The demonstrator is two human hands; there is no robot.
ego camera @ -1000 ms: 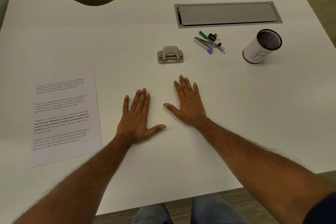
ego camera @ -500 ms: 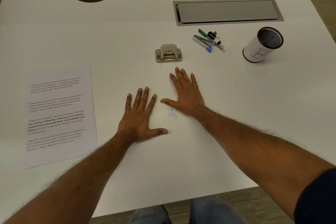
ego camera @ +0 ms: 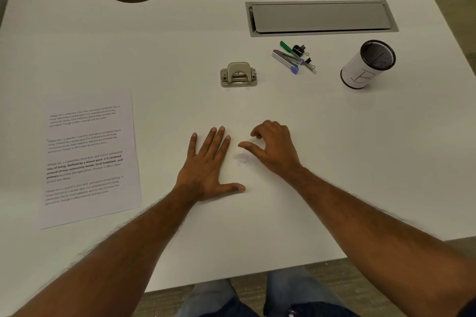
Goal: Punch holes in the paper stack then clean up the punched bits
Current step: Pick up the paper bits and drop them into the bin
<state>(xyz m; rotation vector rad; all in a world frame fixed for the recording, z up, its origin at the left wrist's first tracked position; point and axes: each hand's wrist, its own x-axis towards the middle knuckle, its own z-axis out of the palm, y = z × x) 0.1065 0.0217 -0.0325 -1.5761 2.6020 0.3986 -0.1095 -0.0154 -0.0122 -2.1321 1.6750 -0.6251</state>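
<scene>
A small pile of punched paper bits (ego camera: 242, 161) lies on the white desk (ego camera: 334, 162) between my two hands. My left hand (ego camera: 208, 165) rests flat on the desk just left of the bits, fingers spread, thumb pointing right. My right hand (ego camera: 273, 147) sits just right of the bits with its fingers curled under and thumb stretched towards them; it holds nothing that I can see. The grey hole punch (ego camera: 238, 74) stands further back, apart from both hands. The printed paper stack (ego camera: 87, 157) lies flat at the left.
A white cup with a black mesh rim (ego camera: 368, 65) stands at the back right. Pens, a stapler and binder clips (ego camera: 295, 58) lie right of the punch. A grey cable hatch (ego camera: 322, 18) is set into the desk's far side. The near desk edge is below my forearms.
My right hand has pulled back towards me and curled its fingers, uncovering the small pile of bits. My left hand stays flat, shifted slightly.
</scene>
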